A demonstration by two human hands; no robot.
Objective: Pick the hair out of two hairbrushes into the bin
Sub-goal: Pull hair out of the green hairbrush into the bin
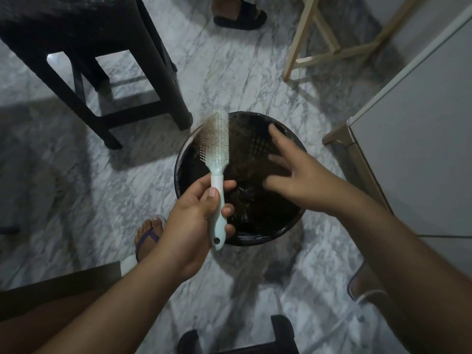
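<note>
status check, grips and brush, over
Left grip holds pale mint plastic hairbrush by its handle. Right grip open, fingers spread over round black bin. Brownish hair in bristles. Nothing blocking.

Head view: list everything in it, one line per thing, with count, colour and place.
bin: one, black, on the floor, centre
hairbrush: one, pale mint, upright over the bin's left rim, hair in bristles
stool: one, black, upper left
wooden frame: one, pale, upper right
cabinet: one, white, right edge
dark furniture: one, bottom edge
floor: grey-white marble, all around
slippered foot: one, black slipper, top edge
own foot: one, purple-strapped sandal, left of the bin
left hand: one, grips the hairbrush handle
right hand: one, open, spread over the bin
</note>
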